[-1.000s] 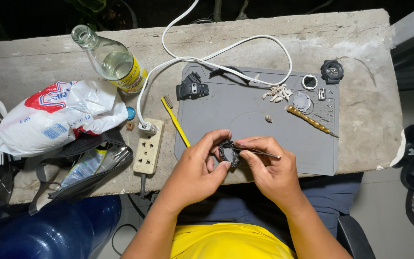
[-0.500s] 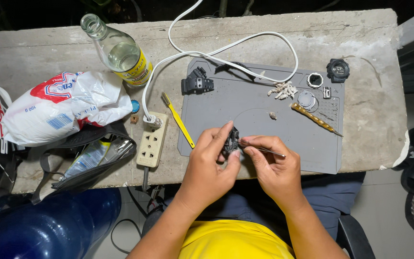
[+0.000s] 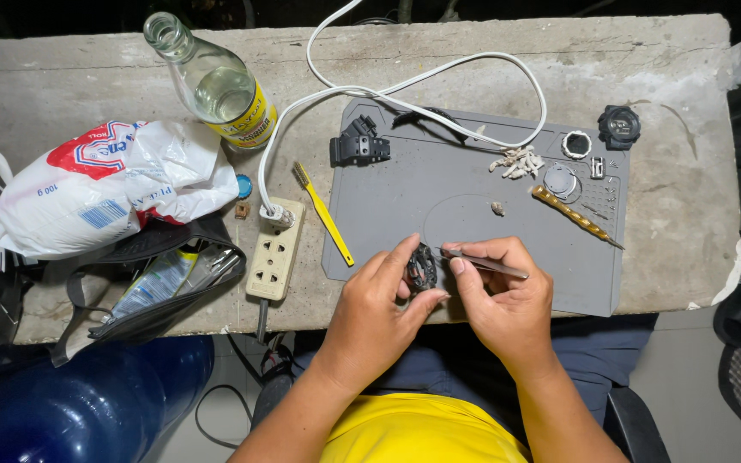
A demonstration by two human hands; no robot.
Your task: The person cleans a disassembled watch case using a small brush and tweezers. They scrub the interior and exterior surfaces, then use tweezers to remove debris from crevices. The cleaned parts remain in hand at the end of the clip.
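On the concrete bench (image 3: 688, 214), watch parts lie scattered upper right while the left hand (image 3: 379, 309) pinches a watch case (image 3: 422, 267) and the right hand (image 3: 499, 296) grips tweezers (image 3: 482, 263), work unfinished.

One bottle (image 3: 216, 81), one toothbrush (image 3: 323, 213), one power strip (image 3: 274, 250) — two hands (image 3: 370, 313).

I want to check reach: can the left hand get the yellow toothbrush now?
Probably yes: the toothbrush lies bare just ahead of the left hand, but that hand holds a small dark part.

Glass bottle (image 3: 216, 81), plastic bag (image 3: 105, 184), power strip (image 3: 274, 250), toothbrush (image 3: 323, 213).
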